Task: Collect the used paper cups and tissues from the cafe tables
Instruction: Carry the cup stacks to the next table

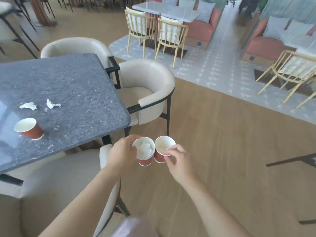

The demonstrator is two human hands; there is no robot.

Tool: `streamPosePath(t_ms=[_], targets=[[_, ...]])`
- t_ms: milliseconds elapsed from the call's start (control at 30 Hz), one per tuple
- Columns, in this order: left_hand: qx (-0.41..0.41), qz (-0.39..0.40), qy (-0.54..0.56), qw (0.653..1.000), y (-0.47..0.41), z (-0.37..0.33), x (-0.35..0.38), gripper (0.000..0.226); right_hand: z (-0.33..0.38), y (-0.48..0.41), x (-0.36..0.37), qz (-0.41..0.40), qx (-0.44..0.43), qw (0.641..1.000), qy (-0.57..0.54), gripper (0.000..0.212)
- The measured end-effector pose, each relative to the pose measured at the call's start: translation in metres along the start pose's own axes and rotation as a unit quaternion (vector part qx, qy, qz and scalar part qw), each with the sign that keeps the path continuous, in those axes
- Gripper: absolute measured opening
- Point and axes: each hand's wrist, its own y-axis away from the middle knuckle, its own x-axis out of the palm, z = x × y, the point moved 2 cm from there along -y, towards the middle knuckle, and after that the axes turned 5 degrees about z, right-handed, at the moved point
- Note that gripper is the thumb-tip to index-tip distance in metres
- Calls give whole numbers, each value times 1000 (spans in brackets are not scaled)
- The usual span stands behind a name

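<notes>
Café seating area with a wood-plank floor. Centre, held above the floor: a nested stack of red paper cups, its top cup stuffed with crumpled white tissue, grasped by the left hand, whose fingers curl round the side of the stack. Touching the stack on its right, a single red cup is pinched at the rim between thumb and fingers of the right hand; something white lies inside it, too blurred to identify. Left of the hands, on the dark speckled stone table: a third red paper cup, standing upright, and beyond it two loose crumpled tissues, the left tissue and the right tissue, near each other but apart. Cream armchairs stand round the table. Background: pale spindle-back chairs on a patterned grey floor section, and coral booth seating with cushions.
</notes>
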Motion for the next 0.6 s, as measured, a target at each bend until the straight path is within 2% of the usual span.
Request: streamPosePath(t_ms=[300,600], targets=[[-37,-37,15,999,-91,-23,8,43,-33,-109,-12,44,-39,998,-2,9],[-78,-100,43,991,-234,-8,-36,43,-25,-295,21,89,-103,991,-8,9]])
